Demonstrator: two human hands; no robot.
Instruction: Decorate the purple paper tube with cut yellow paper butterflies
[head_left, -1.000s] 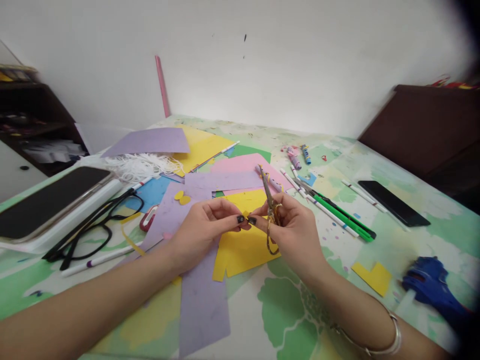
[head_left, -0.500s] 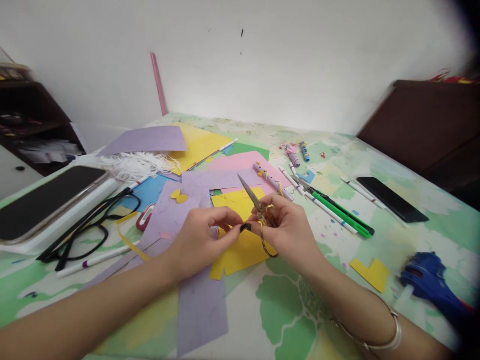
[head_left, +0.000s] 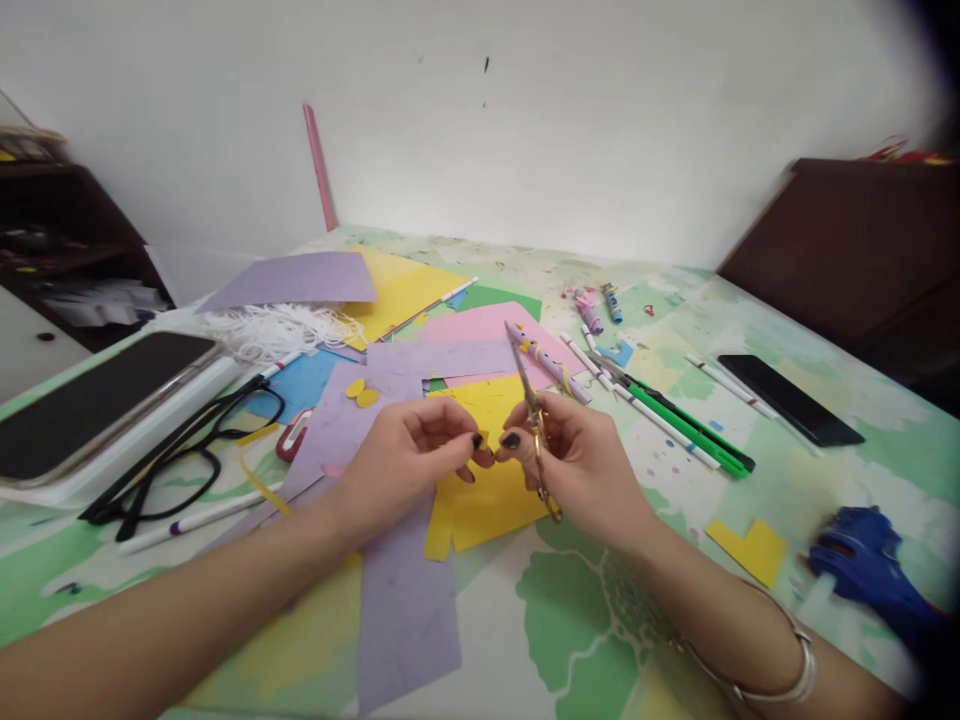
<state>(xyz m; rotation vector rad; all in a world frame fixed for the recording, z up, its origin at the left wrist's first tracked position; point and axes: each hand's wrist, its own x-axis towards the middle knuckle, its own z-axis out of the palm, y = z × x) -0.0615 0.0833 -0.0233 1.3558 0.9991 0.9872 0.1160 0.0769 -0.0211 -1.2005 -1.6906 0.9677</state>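
Observation:
My left hand (head_left: 416, 450) pinches a tiny piece of yellow paper (head_left: 484, 437) between thumb and fingertips. Close beside it, my right hand (head_left: 581, 460) is closed around a small pair of gold-handled scissors (head_left: 535, 420), blades pointing up and away. The right thumb and index fingertip nearly meet by the yellow piece; whether they touch it I cannot tell. Under both hands lies a cut yellow sheet (head_left: 499, 510), over strips of purple paper (head_left: 409, 620). Two small yellow rounded cutouts (head_left: 361, 393) rest on the purple paper left of my hands.
Black glasses (head_left: 202, 450), a phone on a white box (head_left: 97, 400) and white yarn (head_left: 289, 330) lie left. On the right are a green cutter (head_left: 686, 430), another phone (head_left: 787, 398), a yellow scrap (head_left: 750, 548) and a blue glue gun (head_left: 855, 550). A decorated purple paper roll (head_left: 551, 362) lies ahead.
My fingertips have drawn slightly apart, and the right thumb has lifted so its dark nail shows. The scissors have turned more upright in my right hand and shifted a little right.

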